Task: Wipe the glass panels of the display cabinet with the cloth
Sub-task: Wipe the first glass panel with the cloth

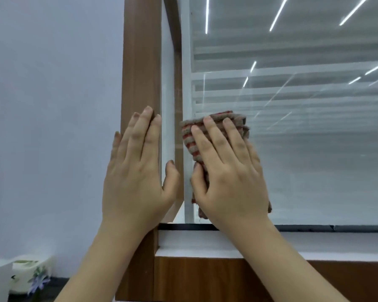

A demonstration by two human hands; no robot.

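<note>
Both bare forearms reach up and forward. The left hand [138,173] lies flat, fingers [147,127] straight and together, thumb spread. The right hand [229,175] presses palm-forward, fingers slightly spread.

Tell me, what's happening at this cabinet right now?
A person is cleaning a display cabinet. The right hand presses a folded striped cloth flat against the glass panel, near its lower left corner. The left hand rests open against the wooden frame post, thumb reaching round its edge, apparently for support. Ceiling lights reflect in the glass.
</note>
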